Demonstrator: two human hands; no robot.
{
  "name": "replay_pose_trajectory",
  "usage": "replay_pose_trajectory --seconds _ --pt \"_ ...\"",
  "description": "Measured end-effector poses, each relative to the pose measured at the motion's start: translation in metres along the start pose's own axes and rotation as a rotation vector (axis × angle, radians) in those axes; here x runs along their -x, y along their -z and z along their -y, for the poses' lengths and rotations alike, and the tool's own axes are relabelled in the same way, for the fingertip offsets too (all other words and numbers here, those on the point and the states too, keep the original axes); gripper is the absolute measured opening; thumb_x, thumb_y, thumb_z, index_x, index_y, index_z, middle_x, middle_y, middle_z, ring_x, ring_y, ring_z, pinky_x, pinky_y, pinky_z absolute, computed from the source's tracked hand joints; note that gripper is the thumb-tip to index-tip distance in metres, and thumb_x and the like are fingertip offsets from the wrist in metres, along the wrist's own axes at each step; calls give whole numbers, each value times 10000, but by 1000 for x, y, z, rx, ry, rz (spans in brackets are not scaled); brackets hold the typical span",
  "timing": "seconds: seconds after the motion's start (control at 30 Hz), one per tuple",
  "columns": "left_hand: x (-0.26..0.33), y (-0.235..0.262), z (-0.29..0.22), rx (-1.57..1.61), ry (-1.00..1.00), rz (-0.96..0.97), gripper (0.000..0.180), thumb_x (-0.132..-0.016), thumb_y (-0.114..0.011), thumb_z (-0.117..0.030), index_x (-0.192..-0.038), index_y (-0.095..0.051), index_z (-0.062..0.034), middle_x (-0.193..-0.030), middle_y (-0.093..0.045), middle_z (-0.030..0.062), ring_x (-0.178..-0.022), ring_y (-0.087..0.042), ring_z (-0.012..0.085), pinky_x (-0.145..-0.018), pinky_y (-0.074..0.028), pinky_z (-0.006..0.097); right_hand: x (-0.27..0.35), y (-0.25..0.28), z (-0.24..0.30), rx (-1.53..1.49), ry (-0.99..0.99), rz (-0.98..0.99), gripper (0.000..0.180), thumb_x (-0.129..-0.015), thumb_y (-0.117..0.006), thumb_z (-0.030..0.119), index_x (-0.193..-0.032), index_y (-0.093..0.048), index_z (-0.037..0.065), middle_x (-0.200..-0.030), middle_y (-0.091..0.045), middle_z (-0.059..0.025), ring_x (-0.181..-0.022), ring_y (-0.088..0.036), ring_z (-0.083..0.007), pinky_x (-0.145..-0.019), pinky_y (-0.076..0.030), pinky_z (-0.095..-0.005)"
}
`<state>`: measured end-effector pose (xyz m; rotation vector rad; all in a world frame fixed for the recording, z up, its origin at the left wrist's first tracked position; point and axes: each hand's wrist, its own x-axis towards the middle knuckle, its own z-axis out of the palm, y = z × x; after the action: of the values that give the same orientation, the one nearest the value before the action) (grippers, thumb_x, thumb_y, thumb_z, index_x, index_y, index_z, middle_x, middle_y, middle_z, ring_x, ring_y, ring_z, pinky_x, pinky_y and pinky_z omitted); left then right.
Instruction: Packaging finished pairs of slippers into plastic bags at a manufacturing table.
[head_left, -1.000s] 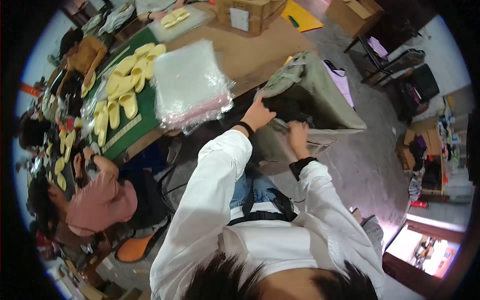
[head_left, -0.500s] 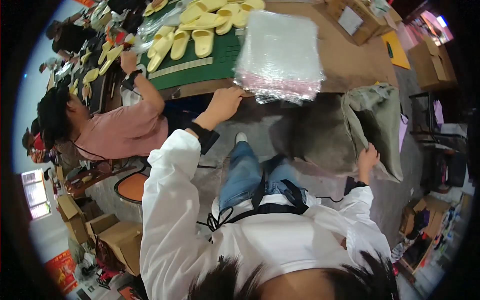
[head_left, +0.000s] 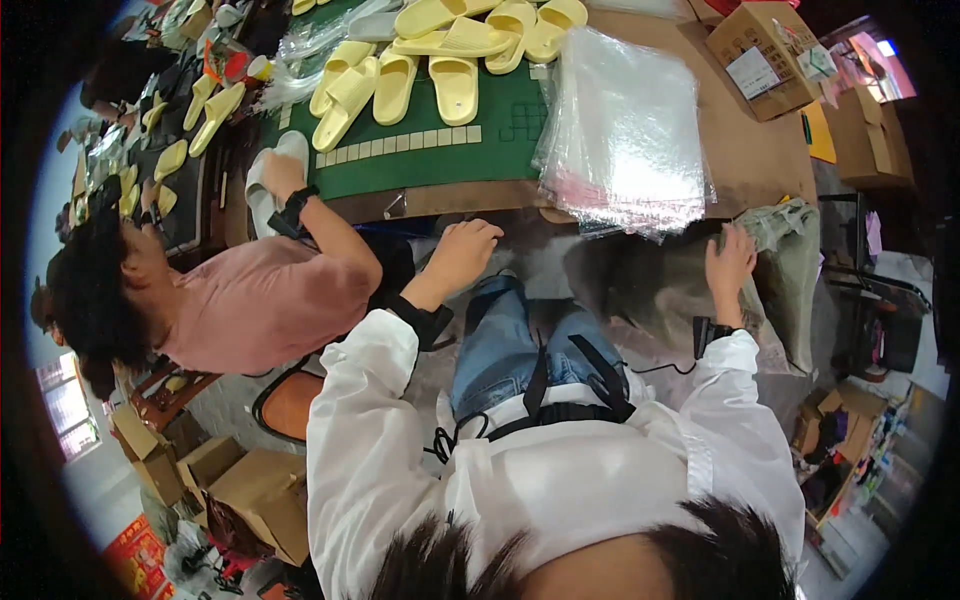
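- The worktop (head_left: 740,160) fills the upper middle of the frame, brown along its right part, with a green mat (head_left: 440,140) laid over its left part.
- A grey-green sack (head_left: 690,280) hangs below the worktop's front edge at centre right; I see its open mouth bunched up toward the right.
- A stack of clear plastic bags (head_left: 625,130) lies on the worktop at upper centre right, its lower edge overhanging just above the sack.
- A co-worker in a pink shirt (head_left: 260,300) sits at the left, with one arm reaching up to a white slipper (head_left: 262,185) at the worktop's left edge.
- Yellow slippers (head_left: 455,60) lie in rows on the green mat along the top of the frame.
- A cardboard box (head_left: 765,55) stands at the upper right of the worktop.
- My right hand (head_left: 728,262) is at centre right, fingers closed on the sack's upper edge, just under the bag stack.
- My left hand (head_left: 462,252) is at centre, loosely curled with fingers bent, against the worktop's front edge; I cannot tell whether it holds anything. It is well apart from the sack's mouth.
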<state>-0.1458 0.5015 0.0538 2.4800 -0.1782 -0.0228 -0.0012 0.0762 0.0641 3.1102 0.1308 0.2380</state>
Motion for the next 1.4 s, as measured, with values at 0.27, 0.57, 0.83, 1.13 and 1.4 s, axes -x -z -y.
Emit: replay_pose_trajectory --seconds 0.27,0.57,0.83,1.13,1.4 --pt "-24 -12 4 56 58 -4 190 -841 -496 -119 -1009 -572 -73 -976 -573 116 -935 -531 320 -818 -394 405 -19 -3 33 -170 170 101 389 -789 -585 179 -1159 -489 106 -1302 -391 -138 -1164 -384 -336 -1000 -243 -486" --pt "-65 -22 -10 48 162 -45 174 -836 -497 -100 -983 -577 -55 -966 -579 121 -931 -537 320 -803 -404 415 -75 -21 61 -411 466 217 414 -758 -589 138 -1155 -487 82 -1281 -397 -167 -1120 -399 -364 -966 -292 -460" --pt "-125 -30 -26 82 189 -108 172 -823 -502 -68 -970 -580 -22 -947 -581 148 -890 -544 343 -768 -433 409 -118 -40 71 -607 580 344 421 -741 -585 95 -1149 -483 79 -1271 -427 -178 -1151 -411 -355 -956 -343 -415" --pt "-142 -24 -30 97 216 -174 171 -824 -505 -51 -974 -574 -7 -966 -572 149 -879 -549 344 -766 -443 391 -147 -59 107 -559 723 347 440 -770 -547 203 -1176 -473 48 -1241 -464 -153 -1133 -437 -313 -952 -335 -423" --pt "-148 1 -7 163 307 -198 155 -795 -525 -49 -932 -594 -29 -941 -578 136 -851 -562 337 -746 -458 398 -155 -65 116 -497 632 586 376 -768 -529 204 -1110 -496 53 -1115 -531 -141 -1015 -515 -318 -852 -401 -446"
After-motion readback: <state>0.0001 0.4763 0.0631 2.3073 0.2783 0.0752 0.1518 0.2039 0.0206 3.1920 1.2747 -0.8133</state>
